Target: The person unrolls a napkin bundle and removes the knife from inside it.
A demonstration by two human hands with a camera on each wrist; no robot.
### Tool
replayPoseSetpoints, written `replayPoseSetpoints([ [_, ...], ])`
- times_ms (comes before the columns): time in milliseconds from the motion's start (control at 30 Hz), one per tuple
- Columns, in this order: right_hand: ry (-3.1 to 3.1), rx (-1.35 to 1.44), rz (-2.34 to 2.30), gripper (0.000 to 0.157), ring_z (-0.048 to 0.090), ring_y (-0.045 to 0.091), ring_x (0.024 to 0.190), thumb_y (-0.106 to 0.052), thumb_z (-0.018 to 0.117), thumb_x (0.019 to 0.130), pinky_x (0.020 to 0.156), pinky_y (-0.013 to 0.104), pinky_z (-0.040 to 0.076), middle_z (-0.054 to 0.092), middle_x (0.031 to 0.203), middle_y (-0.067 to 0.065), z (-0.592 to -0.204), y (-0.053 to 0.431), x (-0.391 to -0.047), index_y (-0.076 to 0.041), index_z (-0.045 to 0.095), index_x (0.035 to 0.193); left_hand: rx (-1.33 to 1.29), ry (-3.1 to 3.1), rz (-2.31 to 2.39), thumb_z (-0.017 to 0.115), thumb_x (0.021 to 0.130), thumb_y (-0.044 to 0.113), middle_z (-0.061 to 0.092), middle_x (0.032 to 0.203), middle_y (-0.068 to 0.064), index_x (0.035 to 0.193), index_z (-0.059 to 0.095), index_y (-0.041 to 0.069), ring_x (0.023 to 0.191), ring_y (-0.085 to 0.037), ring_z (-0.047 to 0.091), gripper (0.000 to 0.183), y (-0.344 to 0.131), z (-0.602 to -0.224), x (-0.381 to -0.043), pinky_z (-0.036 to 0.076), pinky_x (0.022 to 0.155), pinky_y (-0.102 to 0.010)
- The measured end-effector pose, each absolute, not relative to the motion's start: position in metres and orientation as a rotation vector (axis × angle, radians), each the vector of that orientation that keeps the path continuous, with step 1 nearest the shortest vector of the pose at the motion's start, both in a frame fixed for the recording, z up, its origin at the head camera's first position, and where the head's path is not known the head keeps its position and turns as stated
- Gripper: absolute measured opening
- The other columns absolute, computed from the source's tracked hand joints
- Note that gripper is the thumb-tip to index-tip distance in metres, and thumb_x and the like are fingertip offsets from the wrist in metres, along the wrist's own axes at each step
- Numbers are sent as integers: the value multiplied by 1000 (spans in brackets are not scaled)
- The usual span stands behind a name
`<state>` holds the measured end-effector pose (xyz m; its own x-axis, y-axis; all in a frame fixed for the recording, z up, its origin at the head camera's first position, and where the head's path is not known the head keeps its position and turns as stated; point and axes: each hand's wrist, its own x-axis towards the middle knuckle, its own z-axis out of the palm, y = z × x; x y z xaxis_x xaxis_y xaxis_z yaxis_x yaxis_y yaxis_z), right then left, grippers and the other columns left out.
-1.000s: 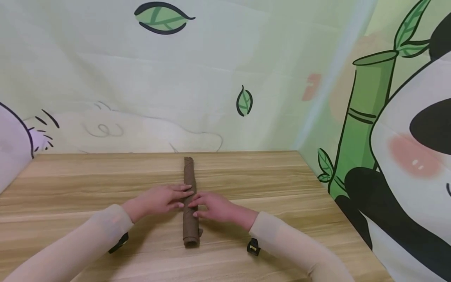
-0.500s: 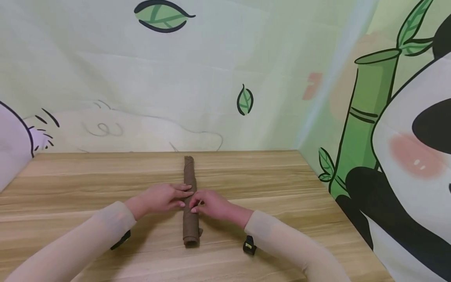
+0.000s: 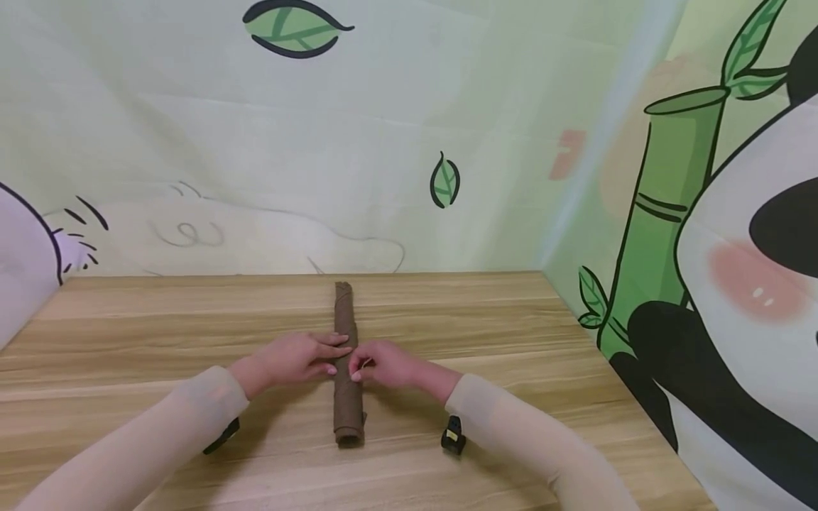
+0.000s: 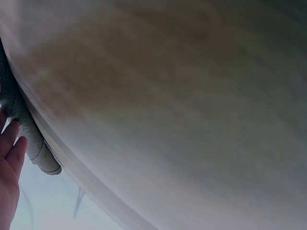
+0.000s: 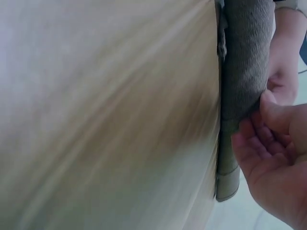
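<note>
A long roll of brown cloth (image 3: 348, 408) lies on the wooden table, running away from me. Its near end shows a hollow opening. From the left, my left hand (image 3: 290, 360) rests its fairly straight fingertips on the roll's middle. My right hand (image 3: 386, 365) is at the right side of the roll, fingers curled and thumb and forefinger pinching at the cloth surface. In the right wrist view, the ribbed cloth roll (image 5: 247, 57) is beside the right thumb and curled fingers (image 5: 247, 151). The left wrist view catches only part of the left hand (image 4: 7, 177) beside the roll.
The wooden table (image 3: 160, 312) ends at a pale printed backdrop (image 3: 307, 142) with leaves. A side panel on the right carries a printed panda (image 3: 722, 341) and bamboo. A black wrist device (image 3: 454, 434) hangs under the right sleeve.
My right hand's fingers have curled in from a looser spread, with thumb and forefinger drawing together at the roll. The roll has shifted very slightly right; the left hand stays on it.
</note>
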<state>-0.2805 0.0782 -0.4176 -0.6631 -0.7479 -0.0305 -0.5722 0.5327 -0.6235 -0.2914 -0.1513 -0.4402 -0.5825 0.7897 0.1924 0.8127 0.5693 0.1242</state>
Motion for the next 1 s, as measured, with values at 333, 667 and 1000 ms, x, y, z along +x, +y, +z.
replayPoseSetpoints([
  [333, 2288, -1191, -794, 8, 62, 13, 103, -5, 61, 95, 94, 16, 49, 68, 101, 15, -419, 85, -298, 2, 65, 98, -1380, -2715, -364, 66, 94, 22, 59, 139, -21, 131, 64, 6, 121, -36, 63, 40, -152, -438, -289, 55, 96, -45],
  [667, 2322, -1226, -587, 13, 56, 2, 90, -11, 63, 96, 84, 11, 47, 69, 99, 10, -408, 78, -298, 1, 68, 99, -1397, -2720, -338, 66, 94, 24, 61, 136, -21, 125, 68, 3, 114, -36, 67, 37, -145, -432, -291, 57, 91, -44],
  [1000, 2187, -1239, -657, 8, 51, 1, 91, -6, 58, 97, 88, 14, 45, 60, 94, 7, -408, 84, -306, 2, 61, 97, -1367, -2749, -339, 65, 94, 22, 60, 137, -22, 130, 65, 5, 118, -38, 64, 40, -148, -429, -288, 55, 94, -47],
])
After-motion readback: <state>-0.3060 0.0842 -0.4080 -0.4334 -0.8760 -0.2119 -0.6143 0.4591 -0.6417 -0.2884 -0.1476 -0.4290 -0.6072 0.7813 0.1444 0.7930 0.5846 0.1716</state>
